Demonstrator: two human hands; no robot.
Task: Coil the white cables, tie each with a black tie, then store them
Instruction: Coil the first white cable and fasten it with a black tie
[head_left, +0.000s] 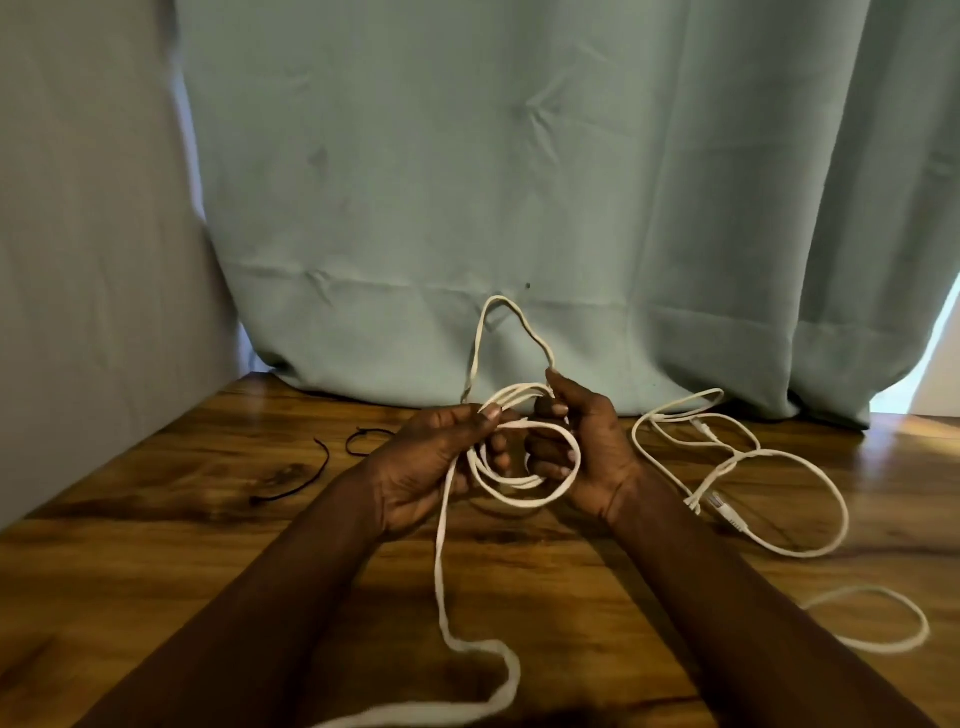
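- My left hand (431, 462) pinches a strand of the white cable (440, 545) between thumb and fingers, just above the table (156, 571).
- My right hand (584, 441) grips the gathered loops, with its fingers curled through the coil.
- One loop sticks up above both hands, and a loose tail drops towards me and runs off the bottom edge.
- A second white cable (727, 514) lies sprawled on the table to the right, uncoiled.
- Two black ties (327, 462) (349, 444) lie on the left, apart from my hands.
- A green curtain (519, 156) hangs behind.
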